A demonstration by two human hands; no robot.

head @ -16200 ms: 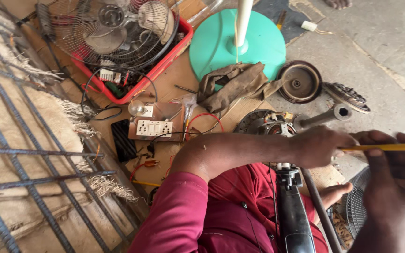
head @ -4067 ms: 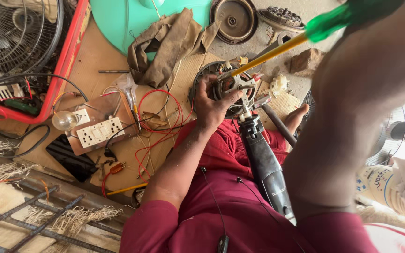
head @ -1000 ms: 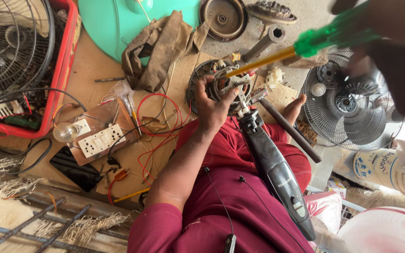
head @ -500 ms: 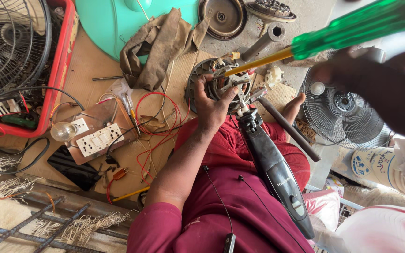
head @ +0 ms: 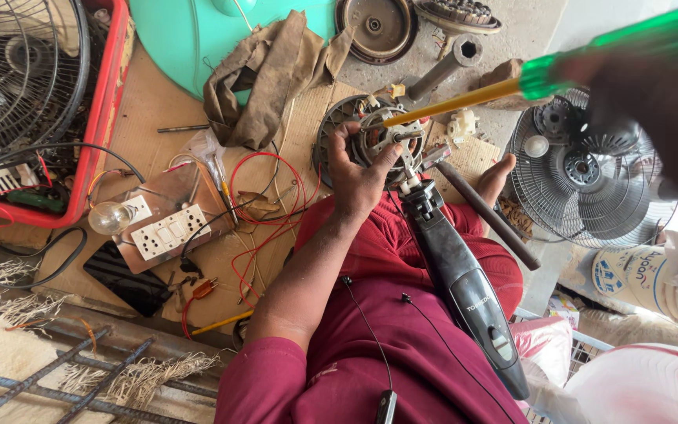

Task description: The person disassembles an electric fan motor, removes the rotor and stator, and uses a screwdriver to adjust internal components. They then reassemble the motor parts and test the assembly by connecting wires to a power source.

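My left hand [head: 359,177] grips a round fan motor [head: 382,140] with copper windings, held over my lap in red trousers. From the motor a black fan neck with a switch panel [head: 464,286] runs down across my thigh. My right hand [head: 653,110], dark and blurred at the upper right, holds a screwdriver by its green handle [head: 614,55]. The screwdriver's yellow shaft [head: 453,104] slants down to the left, and its tip rests on the top of the motor.
A red crate with fan guards [head: 100,118] stands at the left. A teal fan base [head: 182,39], a brown rag [head: 264,71], a switchboard with a bulb [head: 162,232], red wires [head: 268,228], a dark pipe [head: 484,212] and a fan grille [head: 590,184] surround me.
The screwdriver tip, off the motor 16 seconds ago, now sits on it. Over the last second my right hand has shifted slightly on the green handle. My left hand keeps its hold.
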